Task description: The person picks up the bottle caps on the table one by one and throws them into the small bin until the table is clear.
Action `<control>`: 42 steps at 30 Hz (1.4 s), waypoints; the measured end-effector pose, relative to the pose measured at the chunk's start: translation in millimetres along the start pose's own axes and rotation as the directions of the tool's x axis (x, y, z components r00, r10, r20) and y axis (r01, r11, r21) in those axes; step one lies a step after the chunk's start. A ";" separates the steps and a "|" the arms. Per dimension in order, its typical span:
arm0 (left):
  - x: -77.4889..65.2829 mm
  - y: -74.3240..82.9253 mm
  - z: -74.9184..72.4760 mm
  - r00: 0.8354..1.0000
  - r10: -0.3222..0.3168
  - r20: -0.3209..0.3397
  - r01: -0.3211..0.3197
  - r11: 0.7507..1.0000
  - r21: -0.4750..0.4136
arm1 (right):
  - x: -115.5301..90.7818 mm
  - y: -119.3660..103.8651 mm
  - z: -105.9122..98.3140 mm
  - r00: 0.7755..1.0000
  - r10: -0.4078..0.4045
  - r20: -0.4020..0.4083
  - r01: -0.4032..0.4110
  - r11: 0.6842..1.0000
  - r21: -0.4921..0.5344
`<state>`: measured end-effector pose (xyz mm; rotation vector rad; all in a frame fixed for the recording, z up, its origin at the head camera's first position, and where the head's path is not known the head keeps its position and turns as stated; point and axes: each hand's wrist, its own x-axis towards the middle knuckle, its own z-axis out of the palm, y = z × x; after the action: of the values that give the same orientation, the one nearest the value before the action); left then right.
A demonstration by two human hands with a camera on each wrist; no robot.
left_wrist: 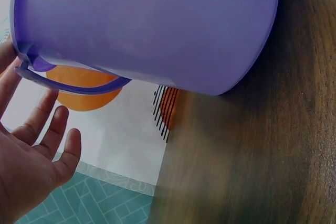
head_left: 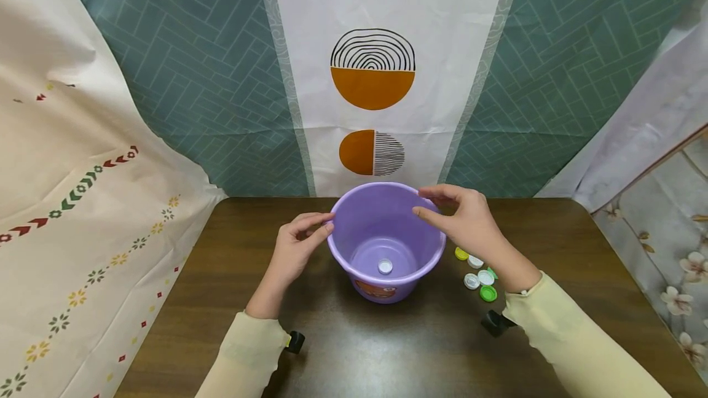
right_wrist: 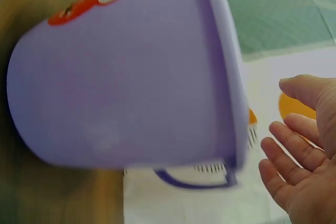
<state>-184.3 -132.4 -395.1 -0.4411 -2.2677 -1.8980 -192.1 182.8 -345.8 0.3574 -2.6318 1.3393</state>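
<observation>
Flanking the upright bucket (head_left: pixel 378 217) with left hand (head_left: pixel 292 247) and right hand (head_left: pixel 469 218), both spread. Touching the rim (head_left: pixel 387 282) at bucket left with the nearer, left hand; holding the right hand apart, above bucket right.

Free way from above into the purple bucket (head_left: pixel 376 217), its wall (left_wrist: pixel 157 35) a barrier sideways

Brown wooden table (head_left: pixel 376 355); green-white printed cloth (head_left: pixel 210 66) behind; cream cloth (head_left: pixel 72 140) left
</observation>
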 end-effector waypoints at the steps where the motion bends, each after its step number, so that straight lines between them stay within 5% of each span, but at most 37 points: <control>1: -0.1 -0.1 0.0 1.000 0.000 0.000 0.000 1.000 0.001 | -1.3 2.4 -4.8 1.000 0.006 -0.009 -0.006 1.000 0.000; 12: -1.1 0.6 0.1 1.000 -0.007 -0.001 0.007 1.000 0.015 | -22.7 32.2 -50.2 0.990 0.076 -0.116 -0.083 0.995 -0.054; 19: 3.4 -31.3 -2.6 1.000 0.023 -0.019 -0.022 0.999 0.027 | -37.7 60.7 -68.3 0.980 0.093 -0.175 -0.110 0.990 -0.092; 22: 3.3 -31.7 -2.6 1.000 0.022 -0.019 -0.021 0.999 0.027 | -45.7 73.8 -75.1 0.975 0.111 -0.192 -0.130 0.987 -0.090; 34: -2.1 -1.3 -0.8 1.000 0.007 0.005 -0.007 1.000 0.011 | -88.2 132.8 -96.1 0.956 0.225 -0.187 -0.254 0.956 -0.148; 42: -2.2 0.0 0.0 1.000 0.005 0.002 -0.005 1.000 0.029 | -111.5 170.7 -98.5 0.961 0.227 -0.157 -0.258 0.939 -0.227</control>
<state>-182.2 -132.7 -395.8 -0.4443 -2.2897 -1.8607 -130.2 375.0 -448.4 -0.0896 -2.7557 1.0359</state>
